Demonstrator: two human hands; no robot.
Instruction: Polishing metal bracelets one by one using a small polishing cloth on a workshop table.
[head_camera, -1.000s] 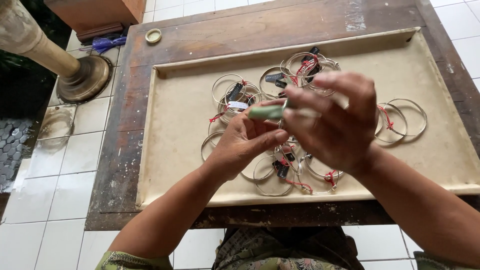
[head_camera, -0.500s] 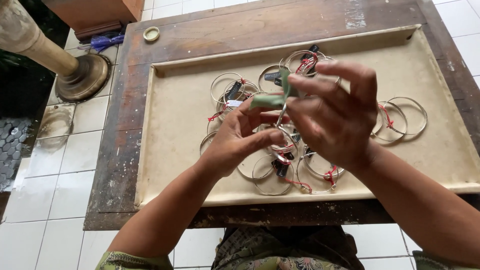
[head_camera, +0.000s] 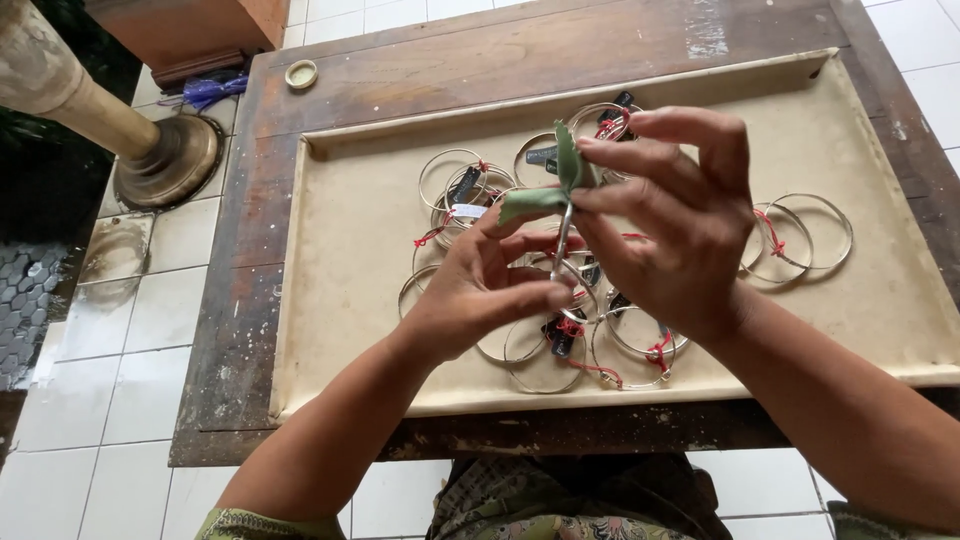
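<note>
My left hand (head_camera: 485, 285) and my right hand (head_camera: 675, 215) meet above a shallow beige tray (head_camera: 345, 260). Between their fingertips is a small green cloth (head_camera: 560, 185) wrapped on a thin silver bangle (head_camera: 563, 240), seen edge-on. The left fingers pinch the bangle's lower part, while the right thumb and fingers press the cloth at its top. Under the hands lie several silver bangles (head_camera: 455, 185) with red threads and dark tags, more of them (head_camera: 800, 235) to the right.
The tray rests on a worn wooden table (head_camera: 235, 330) over a white tiled floor. A small round lid (head_camera: 300, 73) lies at the table's far left corner. A turned wooden post on a round base (head_camera: 165, 160) stands left of the table.
Both hands have lifted a little and the cloth has shifted up along the bangle. The bangle has turned from flatter to nearly upright.
</note>
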